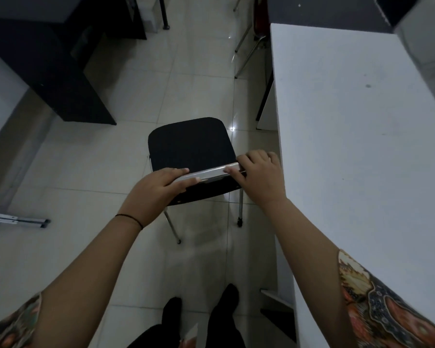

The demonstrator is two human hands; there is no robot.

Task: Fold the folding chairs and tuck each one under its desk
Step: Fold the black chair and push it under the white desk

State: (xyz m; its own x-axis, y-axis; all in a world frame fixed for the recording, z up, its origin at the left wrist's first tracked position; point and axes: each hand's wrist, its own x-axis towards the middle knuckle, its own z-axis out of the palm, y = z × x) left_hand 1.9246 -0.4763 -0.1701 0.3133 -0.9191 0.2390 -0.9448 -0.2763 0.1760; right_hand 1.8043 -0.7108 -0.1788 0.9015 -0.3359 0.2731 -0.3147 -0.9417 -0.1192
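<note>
A folding chair with a black padded seat and chrome legs stands unfolded on the tiled floor in the aisle. Its chrome top bar crosses just in front of me. My left hand grips the bar's left end, thumb on top. My right hand grips the right end, fingers curled over it. A white desk runs along the right, its edge touching or nearly touching my right hand.
A dark desk stands at the left rear. Another chair's chrome legs show beside the white desk further ahead. A metal bar lies on the floor at the left. My feet are just behind the chair.
</note>
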